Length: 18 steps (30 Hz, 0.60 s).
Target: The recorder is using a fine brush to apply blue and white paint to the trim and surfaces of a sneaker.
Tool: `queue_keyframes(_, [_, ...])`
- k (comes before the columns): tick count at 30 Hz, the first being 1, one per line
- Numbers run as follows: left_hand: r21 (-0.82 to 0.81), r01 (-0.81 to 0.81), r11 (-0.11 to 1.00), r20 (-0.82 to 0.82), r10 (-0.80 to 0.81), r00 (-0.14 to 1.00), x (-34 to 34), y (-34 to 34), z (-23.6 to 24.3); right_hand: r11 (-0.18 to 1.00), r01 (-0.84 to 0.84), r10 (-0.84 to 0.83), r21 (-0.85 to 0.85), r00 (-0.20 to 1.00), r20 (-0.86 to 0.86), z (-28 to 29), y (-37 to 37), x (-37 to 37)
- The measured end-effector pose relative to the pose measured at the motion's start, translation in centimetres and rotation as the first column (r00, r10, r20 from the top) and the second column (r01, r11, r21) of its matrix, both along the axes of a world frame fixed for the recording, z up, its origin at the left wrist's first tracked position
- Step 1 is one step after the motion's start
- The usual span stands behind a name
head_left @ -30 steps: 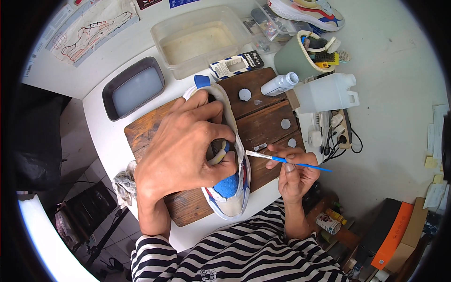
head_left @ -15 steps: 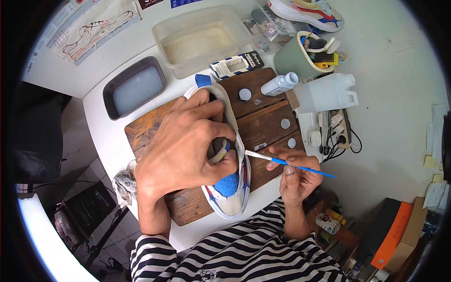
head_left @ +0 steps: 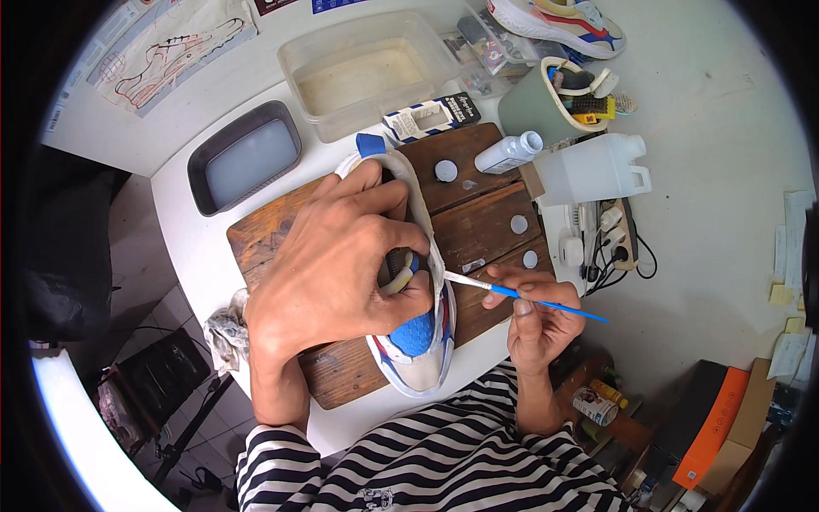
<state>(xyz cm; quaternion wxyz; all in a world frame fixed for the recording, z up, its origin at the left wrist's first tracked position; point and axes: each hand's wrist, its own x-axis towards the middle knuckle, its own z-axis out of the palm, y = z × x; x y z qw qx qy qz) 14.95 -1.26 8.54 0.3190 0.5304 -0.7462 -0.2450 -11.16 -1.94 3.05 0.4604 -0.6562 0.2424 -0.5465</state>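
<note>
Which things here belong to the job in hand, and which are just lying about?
Seemingly in the job:
shoe, in the left hand
blue paintbrush, in the right hand
wooden board, under the shoe

Probably just lying about:
power strip
orange-and-black box

Over the last second, we see the blue-handled paintbrush (head_left: 504, 291) slant more steeply: its far end now sits lower and a little farther right than at first. Our right grip (head_left: 543, 322) shifts slightly rightward with it. The pale bristles (head_left: 467, 280) turn too, looking narrower than half a second ago, with their tip at the side edge of the shoe (head_left: 421, 375). We also find the dark tray (head_left: 203, 186) slightly higher and farther right in view.
</note>
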Motion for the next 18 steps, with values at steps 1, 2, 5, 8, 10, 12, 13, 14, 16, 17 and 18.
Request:
queue_keyframes(1, [0.0, -0.001, 1.0, -0.001, 0.001, 1.0, -0.03, -0.03, -0.03, 1.0, 0.001, -0.001, 0.0, 1.0, 0.0, 0.0, -0.03, 0.0])
queue_keyframes(2, [0.0, -0.001, 1.0, -0.001, 0.001, 1.0, -0.01, 0.01, -0.01, 1.0, 0.0, 0.0, 0.003, 1.0, 0.004, -0.02, -0.03, 0.03])
queue_keyframes(5, [0.01, -0.003, 1.0, 0.003, 0.003, 1.0, 0.03, 0.09, -0.01, 1.0, -0.006, 0.005, 0.013, 1.0, 0.016, 0.01, -0.1, 0.01])
queue_keyframes(8, [-0.004, -0.008, 1.0, 0.0, 0.008, 1.0, 0.01, 0.09, -0.07, 1.0, -0.013, 0.012, 0.019, 1.0, 0.025, 0.21, -0.19, 0.1])
queue_keyframes(10, [0.001, -0.004, 1.0, 0.004, 0.004, 1.0, 0.03, 0.07, 0.03, 1.0, -0.015, 0.014, 0.019, 1.0, 0.025, 0.25, -0.2, 0.13])
queue_keyframes(12, [0.001, 0.0, 1.0, 0.006, 0.0, 1.0, 0.01, 0.03, 0.09, 0.999, -0.002, 0.002, 0.037, 1.0, 0.0, 0.24, -0.14, 0.09])
queue_keyframes(13, [0.002, 0.002, 1.0, 0.009, -0.002, 1.0, 0.0, 0.01, 0.11, 0.999, 0.0, 0.0, 0.036, 1.0, -0.001, 0.22, -0.18, 0.03])
queue_keyframes(14, [0.003, 0.001, 1.0, 0.009, -0.001, 1.0, 0.02, 0.03, 0.1, 1.0, -0.012, 0.012, 0.027, 1.0, 0.011, 0.13, -0.25, -0.03])
queue_keyframes(16, [0.006, -0.002, 1.0, 0.02, 0.002, 1.0, 0.05, 0.06, 0.08, 1.0, -0.024, 0.024, 0.018, 0.999, 0.024, 0.09, -0.18, -0.14])
queue_keyframes(17, [0.006, -0.003, 1.0, 0.02, 0.003, 1.0, 0.06, 0.07, 0.02, 1.0, -0.013, 0.012, 0.023, 0.999, 0.031, 0.14, -0.05, -0.19])
queue_keyframes(18, [0.003, -0.004, 1.0, 0.015, 0.003, 1.0, 0.05, 0.09, -0.07, 1.0, -0.001, 0.0, 0.029, 0.999, 0.038, 0.17, 0.07, -0.25])
